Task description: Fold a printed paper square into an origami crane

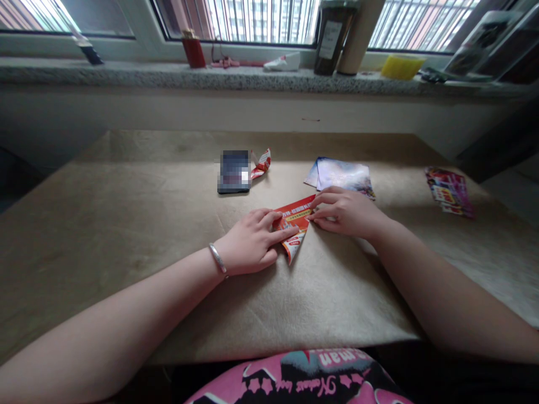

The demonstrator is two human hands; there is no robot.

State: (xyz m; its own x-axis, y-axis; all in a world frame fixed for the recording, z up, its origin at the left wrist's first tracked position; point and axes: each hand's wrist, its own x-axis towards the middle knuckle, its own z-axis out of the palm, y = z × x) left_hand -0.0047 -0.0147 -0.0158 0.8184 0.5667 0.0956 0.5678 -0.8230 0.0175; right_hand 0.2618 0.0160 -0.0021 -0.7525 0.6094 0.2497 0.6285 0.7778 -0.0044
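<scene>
red-and-orange printed paper [295, 224], folded to a triangle with its point toward me, lies flat on the tan felt mat [126, 235] in the middle of the table, right between my hands. my left hand [250, 244] rests on its left half, fingers [280, 221] laid flat across the print and thumb curled near the lower tip. that hand pins the paper and does not clasp it. my right hand [343, 212] has thumb and forefinger closed together on the paper's right corner.

as i judge it, this is the creasing of a fold. to do it well i would hold the left hand heavy so the sheet cannot slide on the soft felt, and match the edges at the pinched corner before bearing down. then i would run a fingertip along the fold from the middle outward. the felt gives, so a sharp line wants a firm press.

just beyond the paper lies a dark phone [234, 171] with a crumpled scrap [261, 163] touching its right side. a small stack of glossy cards [343, 174] lies just behind my right hand. a bright leaflet [450, 192] sits well apart, at the mat's right edge.
</scene>
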